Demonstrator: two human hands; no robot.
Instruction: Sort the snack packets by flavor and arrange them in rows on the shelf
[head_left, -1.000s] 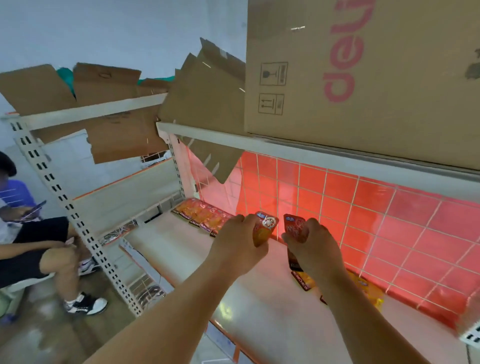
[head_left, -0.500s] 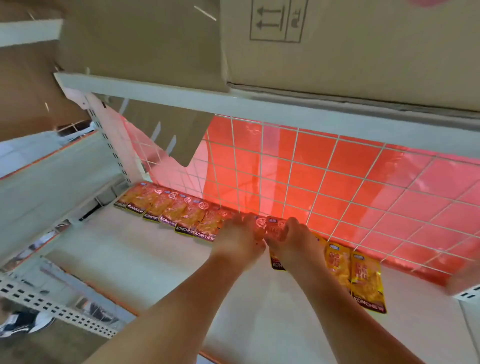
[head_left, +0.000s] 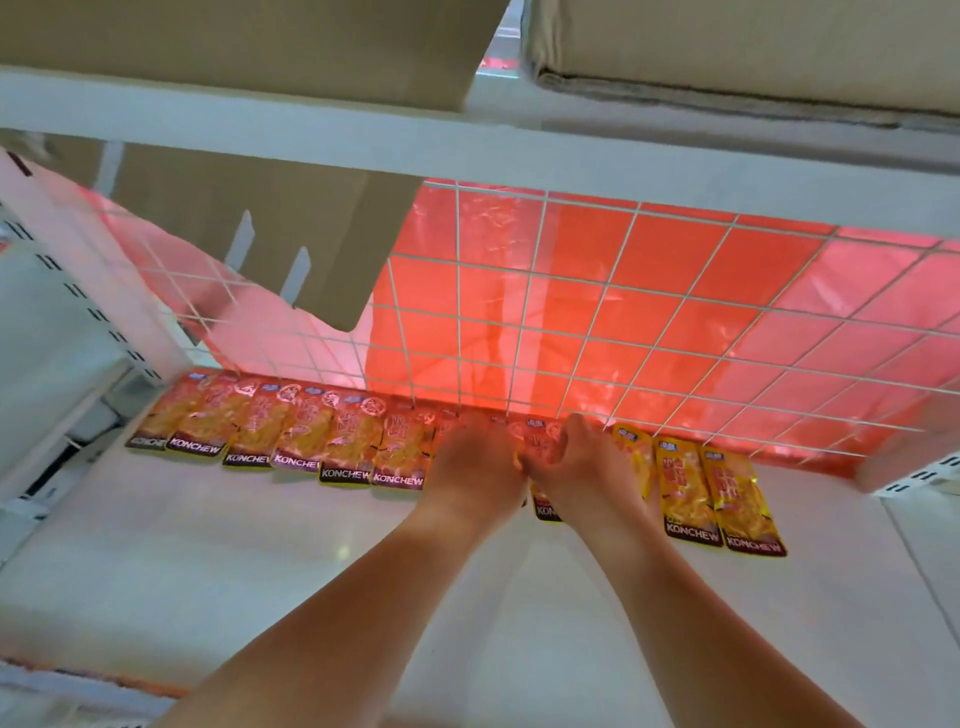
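Orange-red KONCHEW packets (head_left: 291, 431) lie flat, side by side, along the back of the white shelf (head_left: 260, 561). Their tops sit against the wire grid (head_left: 571, 312) with its red backing, and their dark label ends point towards the person. Three yellow KONCHEW packets (head_left: 722, 499) lie in a group of their own further right, also at the back edge. Both hands work in the gap between the two groups. The right hand (head_left: 584, 465) has its fingers curled, its grip closed on the top of the held packet (head_left: 537, 434), a reddish one whose dark bottom edge seems to show just under the wrist. The left hand (head_left: 475, 465) turns its back to the camera at the end of the orange-red row. Its fingers are hidden, so I cannot tell whether its grip holds a packet or only presses one flat. The step in hand looks like laying the next packet into the row. To do it well, the held packet should go down flat with its top up to the grid. It should sit edge to edge with its orange-red neighbour, not overlapping it, with its label end level with the others. A glance at the colour first is wise, since the yellow group lies just beside and should not be nudged or mixed in.
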